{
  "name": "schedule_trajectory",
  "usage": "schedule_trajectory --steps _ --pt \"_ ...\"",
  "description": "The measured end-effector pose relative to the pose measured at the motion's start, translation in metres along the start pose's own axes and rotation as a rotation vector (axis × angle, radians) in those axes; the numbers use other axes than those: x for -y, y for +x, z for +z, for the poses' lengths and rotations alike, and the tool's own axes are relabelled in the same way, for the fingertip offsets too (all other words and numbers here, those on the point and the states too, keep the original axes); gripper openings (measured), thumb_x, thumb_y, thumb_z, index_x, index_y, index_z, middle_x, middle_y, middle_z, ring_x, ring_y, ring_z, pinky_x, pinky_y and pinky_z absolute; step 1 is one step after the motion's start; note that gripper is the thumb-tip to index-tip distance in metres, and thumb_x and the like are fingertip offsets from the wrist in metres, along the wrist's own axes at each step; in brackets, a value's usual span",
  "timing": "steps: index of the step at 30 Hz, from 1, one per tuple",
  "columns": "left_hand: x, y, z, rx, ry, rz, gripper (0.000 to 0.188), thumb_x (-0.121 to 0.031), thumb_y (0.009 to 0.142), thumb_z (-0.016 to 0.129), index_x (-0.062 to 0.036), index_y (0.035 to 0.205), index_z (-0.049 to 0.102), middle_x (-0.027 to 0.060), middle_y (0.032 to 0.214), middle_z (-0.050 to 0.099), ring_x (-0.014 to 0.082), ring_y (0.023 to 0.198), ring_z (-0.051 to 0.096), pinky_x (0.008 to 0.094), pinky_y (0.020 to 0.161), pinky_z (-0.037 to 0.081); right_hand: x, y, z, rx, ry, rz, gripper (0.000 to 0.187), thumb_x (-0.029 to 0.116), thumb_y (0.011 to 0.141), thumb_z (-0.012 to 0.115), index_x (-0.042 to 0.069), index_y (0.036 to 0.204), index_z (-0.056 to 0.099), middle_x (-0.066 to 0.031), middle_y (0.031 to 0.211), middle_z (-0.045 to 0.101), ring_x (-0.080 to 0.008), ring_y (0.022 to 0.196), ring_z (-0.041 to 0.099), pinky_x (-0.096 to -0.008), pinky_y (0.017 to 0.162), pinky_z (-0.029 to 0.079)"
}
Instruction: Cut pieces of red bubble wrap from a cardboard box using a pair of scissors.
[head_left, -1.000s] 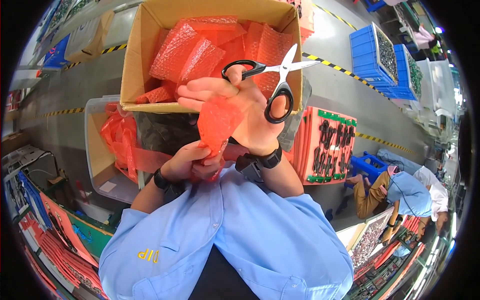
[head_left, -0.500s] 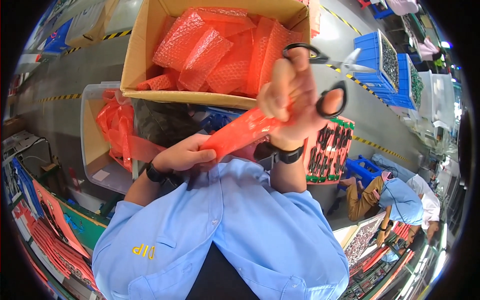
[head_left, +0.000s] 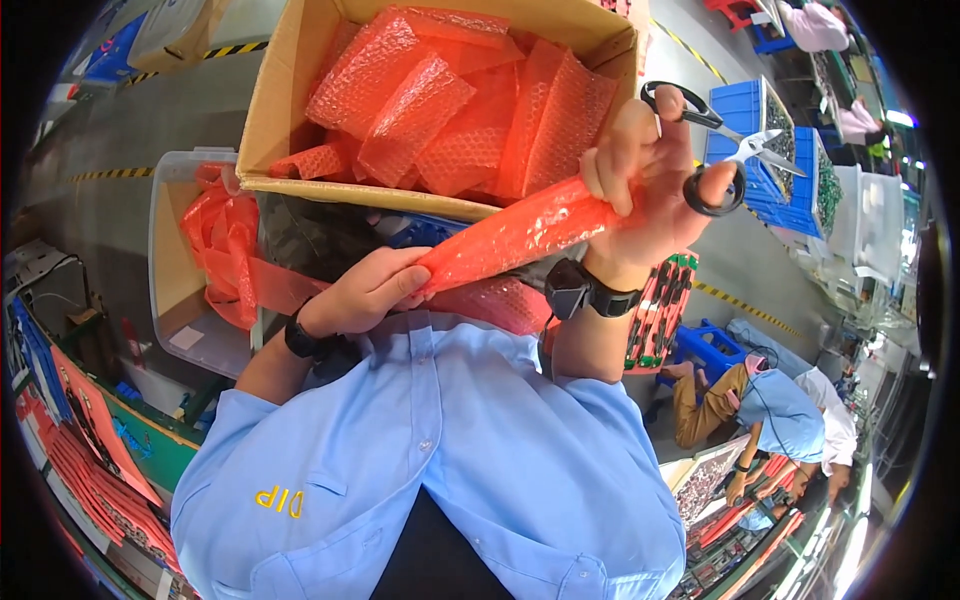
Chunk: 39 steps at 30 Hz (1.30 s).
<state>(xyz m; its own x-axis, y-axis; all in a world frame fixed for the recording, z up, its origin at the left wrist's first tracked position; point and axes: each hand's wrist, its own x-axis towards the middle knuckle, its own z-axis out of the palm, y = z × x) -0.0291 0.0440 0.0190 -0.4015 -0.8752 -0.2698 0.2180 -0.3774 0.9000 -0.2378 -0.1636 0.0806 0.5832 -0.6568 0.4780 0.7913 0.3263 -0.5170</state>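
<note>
Left hand (head_left: pixel 370 288) pinches the near end of a long, shiny red translucent plastic wrap (head_left: pixel 515 238); right hand (head_left: pixel 645 195) curls its fingers on the far end. Wrap slants up to the right between them. Black-handled steel scissors (head_left: pixel 745 148) hang from the right hand, thumb and a finger through the loops, blades slightly parted. Black bands on both wrists. Ahead: open brown cardboard box (head_left: pixel 370 198) with red bubble-wrap pieces (head_left: pixel 415 115). At left, clear plastic bin (head_left: pixel 163 255) with crumpled red plastic strips (head_left: pixel 228 250). Far right: blue plastic crates (head_left: pixel 735 105).
</note>
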Motion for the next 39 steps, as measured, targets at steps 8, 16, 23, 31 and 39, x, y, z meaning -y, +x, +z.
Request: schedule_trajectory --steps 8,16,23,31,39 --pt "-0.019 0.004 -0.006 -0.266 -0.121 0.022 0.031 -0.028 0.111 0.044 -0.0037 0.098 0.058 -0.0030 0.078 0.048 0.0069 0.068 0.041 0.0234 0.062 0.036 0.092 -0.028 0.023 -0.511 -1.301 0.338 0.052 0.052 0.101 0.059 0.003 0.117 0.051 -0.0195 0.122 0.062 -0.0197 0.089 0.064 -0.0297 0.073 0.048" --pt "-0.042 0.017 -0.002 -0.303 -0.111 0.071 0.031 -0.025 0.111 0.045 -0.0031 0.091 0.055 -0.0021 0.073 0.047 0.0080 0.066 0.040 0.0258 0.059 0.036 0.078 -0.085 0.055 0.153 -1.186 1.320 0.049 0.038 0.086 0.076 0.001 0.110 0.054 -0.0074 0.102 0.055 -0.0173 0.086 0.059 -0.0310 0.075 0.047" --pt "-0.043 0.028 0.006 -0.333 0.054 0.152 0.033 -0.022 0.110 0.046 0.0000 0.087 0.053 0.0031 0.067 0.046 0.0118 0.062 0.041 0.0294 0.059 0.038 0.031 -0.087 0.047 0.291 -1.040 1.382 0.045 0.036 0.088 0.073 0.001 0.112 0.056 -0.0078 0.097 0.054 -0.0182 0.088 0.059 -0.0332 0.078 0.047" --pt "-0.046 0.041 0.008 -0.352 0.179 0.197 0.033 -0.020 0.109 0.046 0.0020 0.086 0.053 0.0095 0.064 0.050 0.0179 0.059 0.044 0.0343 0.058 0.041 0.024 -0.072 0.037 0.283 -0.943 1.324 0.038 0.033 0.093 0.069 0.001 0.109 0.056 -0.0061 0.094 0.056 -0.0144 0.085 0.057 -0.0293 0.073 0.046" --pt "-0.053 0.042 0.001 -0.367 0.245 0.159 0.034 -0.019 0.109 0.046 0.0017 0.083 0.052 0.0098 0.063 0.051 0.0182 0.058 0.046 0.0346 0.057 0.041 0.032 -0.067 0.036 0.111 -0.795 1.371 0.021 0.018 0.095 0.062 -0.002 0.102 0.059 -0.0037 0.089 0.058 -0.0104 0.082 0.054 -0.0253 0.072 0.045"
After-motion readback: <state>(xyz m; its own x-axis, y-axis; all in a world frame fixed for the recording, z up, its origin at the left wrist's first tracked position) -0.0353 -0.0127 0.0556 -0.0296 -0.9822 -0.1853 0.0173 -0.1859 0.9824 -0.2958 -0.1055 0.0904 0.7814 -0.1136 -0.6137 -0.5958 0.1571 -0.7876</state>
